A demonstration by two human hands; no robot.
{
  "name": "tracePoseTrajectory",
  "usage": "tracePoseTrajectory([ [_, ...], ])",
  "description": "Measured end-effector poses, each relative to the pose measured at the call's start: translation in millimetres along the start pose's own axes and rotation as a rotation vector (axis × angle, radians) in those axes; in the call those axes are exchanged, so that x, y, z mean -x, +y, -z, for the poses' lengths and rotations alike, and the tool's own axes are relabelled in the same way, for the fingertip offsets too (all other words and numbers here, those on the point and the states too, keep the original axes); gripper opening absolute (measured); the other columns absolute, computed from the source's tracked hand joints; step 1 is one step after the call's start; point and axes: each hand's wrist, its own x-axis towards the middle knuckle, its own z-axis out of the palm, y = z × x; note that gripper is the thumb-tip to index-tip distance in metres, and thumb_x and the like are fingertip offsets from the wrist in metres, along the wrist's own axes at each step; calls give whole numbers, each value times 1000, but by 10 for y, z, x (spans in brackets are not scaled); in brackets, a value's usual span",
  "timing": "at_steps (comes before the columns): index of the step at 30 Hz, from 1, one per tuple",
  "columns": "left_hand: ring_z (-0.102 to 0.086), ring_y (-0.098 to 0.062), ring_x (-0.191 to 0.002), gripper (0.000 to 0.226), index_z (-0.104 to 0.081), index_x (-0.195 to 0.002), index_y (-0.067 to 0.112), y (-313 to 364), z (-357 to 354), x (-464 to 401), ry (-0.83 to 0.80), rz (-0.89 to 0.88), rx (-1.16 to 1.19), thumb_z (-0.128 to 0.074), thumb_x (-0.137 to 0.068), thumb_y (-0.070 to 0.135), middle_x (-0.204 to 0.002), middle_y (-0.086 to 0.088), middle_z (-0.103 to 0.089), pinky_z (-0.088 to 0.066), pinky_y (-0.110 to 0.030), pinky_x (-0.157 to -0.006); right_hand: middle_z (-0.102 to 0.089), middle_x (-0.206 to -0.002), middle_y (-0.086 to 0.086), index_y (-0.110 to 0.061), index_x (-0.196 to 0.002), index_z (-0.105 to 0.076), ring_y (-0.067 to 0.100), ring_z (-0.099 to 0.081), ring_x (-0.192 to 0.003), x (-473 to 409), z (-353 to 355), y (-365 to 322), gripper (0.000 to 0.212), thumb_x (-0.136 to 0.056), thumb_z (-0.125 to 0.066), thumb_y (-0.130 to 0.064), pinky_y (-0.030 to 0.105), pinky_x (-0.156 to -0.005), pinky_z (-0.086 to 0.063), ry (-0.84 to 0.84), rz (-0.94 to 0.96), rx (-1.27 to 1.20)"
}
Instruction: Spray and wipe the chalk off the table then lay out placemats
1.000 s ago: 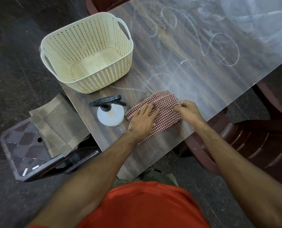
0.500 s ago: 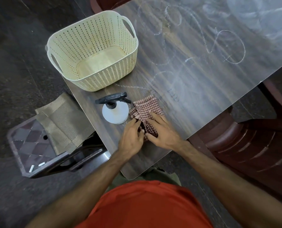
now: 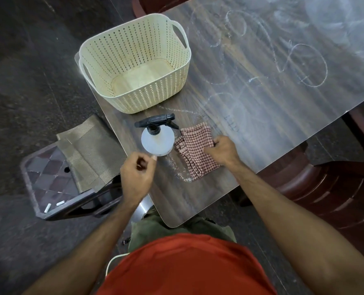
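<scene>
Right hand point(image 3: 221, 150) grips the folded cloth point(image 3: 195, 149); left hand point(image 3: 137, 175), loosely curled and empty, nears the spray bottle point(image 3: 157, 141) — best grasped by its neck.

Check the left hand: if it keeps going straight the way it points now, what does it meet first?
Most likely the spray bottle. The left hand points up the table at the bottle's near edge with nothing between them. Its height above the table is unclear, so it might pass over the body toward the trigger.
</scene>
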Motion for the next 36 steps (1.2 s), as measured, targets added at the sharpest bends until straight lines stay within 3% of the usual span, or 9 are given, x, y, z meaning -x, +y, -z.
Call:
tracePoseTrajectory([
  [5,-53,-12,-117,63,-48,-126,19,-17,231,-442,-152,-39,-18,-72,-77,50,-125,1,-55,-43,-26,-97,-71,-99,12,-5,-99,-63,28,-70,-90,-24,159,-70,15,-85,-65,-5,43,-81,-58,-228,-105,-428],
  [8,-49,-1,-125,64,-51,-131,24,113,230,-669,-373,-90,-13,-80,-77,40,-133,9,-56,-35,-14,-104,-69,-103,17,1,-108,-58,27,-70,-84,14,220,-12,25,-85,-54,9,37,-68,-59,-304,-229,-855],
  [11,-63,-7,-111,52,-68,-114,22,193,120,-826,-526,-59,-42,-80,-71,50,-116,7,-69,-49,-35,-100,-69,-105,18,2,-117,-56,26,-71,-81,15,224,86,33,-84,-55,8,32,-59,-58,-321,-317,-987],
  [13,-67,-8,-100,50,-72,-107,19,215,39,-859,-541,0,-43,-80,-70,52,-106,7,-73,-53,-35,-93,-70,-99,16,0,-110,-61,25,-71,-79,35,223,125,25,-86,-58,5,31,-58,-58,-348,-356,-975],
  [19,-61,-7,-98,37,-65,-107,21,228,-111,-748,-389,-32,-30,-82,-77,35,-105,8,-65,-43,-2,-77,-71,-101,18,2,-98,-62,28,-70,-86,30,265,124,14,-87,-57,8,35,-69,-57,-323,-343,-772],
  [23,-49,-10,-116,61,-51,-125,12,163,-129,-529,-84,-27,5,-74,-81,47,-122,3,-51,-39,-20,-100,-69,-106,14,-8,-94,-58,26,-69,-93,9,256,161,12,-87,-65,-2,42,-81,-58,-177,-302,-568],
  [26,-46,-16,-102,59,-48,-116,6,-2,-118,-49,86,-53,-77,-65,-83,51,-109,0,-43,-42,-33,-93,-65,-107,8,-19,-105,-45,24,-67,-96,36,240,279,35,-83,-73,-17,46,-84,-57,-57,-195,-280],
  [30,-53,-16,-93,34,-53,-106,16,-315,-162,373,-102,-191,-188,-62,-86,42,-102,4,-51,-48,-40,-84,-65,-104,9,-23,-117,-35,23,-67,-92,139,191,429,48,-85,-71,-16,46,-82,-57,-41,-113,-227],
  [36,-56,-21,-105,36,-50,-122,19,-177,-373,215,-390,-560,-324,-60,-90,33,-119,-3,-56,-50,-37,-87,-56,-98,1,-13,-116,-42,17,-59,-92,114,200,340,44,-85,-72,-5,29,-72,-53,-30,-172,-413],
])
